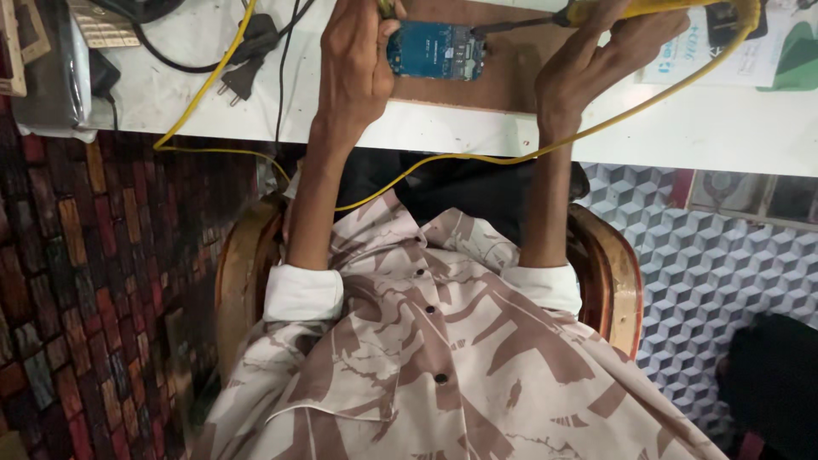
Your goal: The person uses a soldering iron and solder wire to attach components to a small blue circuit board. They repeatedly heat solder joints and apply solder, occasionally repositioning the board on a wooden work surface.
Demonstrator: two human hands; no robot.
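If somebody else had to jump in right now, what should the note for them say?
Left hand: pressing down on the blue circuit board, holding it steady on the brown mat at the white table's edge.
Right hand: gripping the yellow-handled soldering tool, its dark tip at the board's right end.
The tool's yellow cord loops down over the lap.
Done: board in place, tip at the board.
Left: cannot tell which joints are finished; the board is too small to read.

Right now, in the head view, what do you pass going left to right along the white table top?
Black plug → left hand → blue circuit board → right hand, holding a yellow-handled tool → white and green paper.
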